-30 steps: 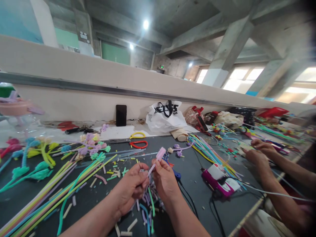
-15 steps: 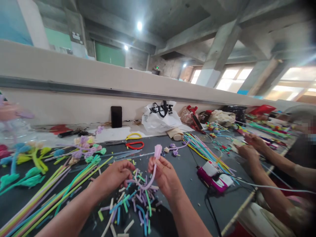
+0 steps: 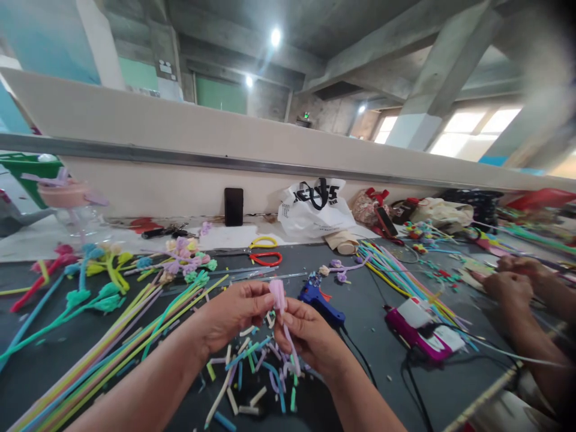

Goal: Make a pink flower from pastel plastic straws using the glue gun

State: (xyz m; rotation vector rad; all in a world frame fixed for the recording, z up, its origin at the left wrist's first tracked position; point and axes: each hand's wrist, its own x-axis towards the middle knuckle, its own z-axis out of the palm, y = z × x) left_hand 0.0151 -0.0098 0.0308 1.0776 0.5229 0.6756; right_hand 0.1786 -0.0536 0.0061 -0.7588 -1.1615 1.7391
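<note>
At the near side, lots of small cut bits lie in a mess on the dark table. Over them, in the middle, both hands hold one pale purple stem. Its long line runs from far to near: the fat top is at the far end, a little left, and the thin tail comes back to the near side, a little right. The left hand comes in from the left, with thumb and finger pinching the left side of the fat top. The right hand comes in from the right, pinching the stem just under that top. So the left hand is nearer the top, the right hand is nearer the tail, and their fingertips are close together. No fingers are on the tail's near end. Long sticks lie on the left. Just past the right hand is a blue glue gun. Well off to the right are another person's hands. Farther back are scissors, then a black phone and a white bag.
</note>
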